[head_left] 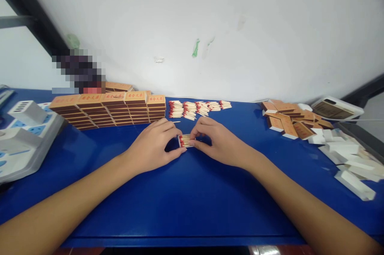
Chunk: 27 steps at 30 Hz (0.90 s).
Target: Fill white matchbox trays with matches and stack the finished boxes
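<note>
A small white matchbox tray rests on the blue table in front of me, filled with red-tipped matches. My left hand grips the tray's left end, thumb at the near side and fingers at the far side. Over the tray's right end, my right hand is closed in a pinch, its thumb and fingertips on the matches; the fingers hide that end. Just beyond the tray lies a single loose match. Several piles of matches sit in a row farther back, heads mostly to the left.
Stacked matchboxes stand at the back left, beside a white power strip. To the right are a heap of orange matchbox sleeves, several white trays and a phone-like object. A white wall bounds the back.
</note>
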{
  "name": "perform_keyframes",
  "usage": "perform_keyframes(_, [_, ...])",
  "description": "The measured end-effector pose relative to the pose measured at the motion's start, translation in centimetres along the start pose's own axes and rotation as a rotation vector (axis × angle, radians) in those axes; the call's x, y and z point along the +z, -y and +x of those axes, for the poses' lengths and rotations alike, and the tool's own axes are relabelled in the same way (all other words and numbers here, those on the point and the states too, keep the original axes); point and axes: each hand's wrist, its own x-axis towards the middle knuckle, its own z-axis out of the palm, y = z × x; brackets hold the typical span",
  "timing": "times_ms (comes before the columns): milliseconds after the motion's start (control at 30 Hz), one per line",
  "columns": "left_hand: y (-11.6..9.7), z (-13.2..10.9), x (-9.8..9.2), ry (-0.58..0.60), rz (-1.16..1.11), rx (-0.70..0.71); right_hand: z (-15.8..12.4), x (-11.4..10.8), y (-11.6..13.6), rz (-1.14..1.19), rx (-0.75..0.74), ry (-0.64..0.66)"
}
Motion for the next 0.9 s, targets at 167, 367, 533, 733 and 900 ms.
perform_keyframes(167, [0.01, -0.06, -0.01, 0.01, 0.003, 0.024, 0.04, 0.38, 0.19, -0.025, 0.017, -0.019])
perform_keyframes(367, [-0.05, -0.08, -0.06, 0.024, -0.004, 0.026, 0.05, 0.39, 0.19, -0.007, 0.008, -0.007])
perform_keyframes(533, [-0.11, -0.1, -0.03, 0.023, -0.003, 0.031, 0.09, 0.44, 0.37, 0.025, 0.014, -0.013])
perform_keyframes(733, [-0.16, -0.11, -0.04, 0.026, -0.003, 0.028, 0.04, 0.49, 0.3, -0.005, 0.01, -0.009])
perform_keyframes(900, [-0.07, -0.16, -0.02, 0.028, -0.002, 0.033, -0.06, 0.56, 0.29, -0.009, 0.008, -0.025])
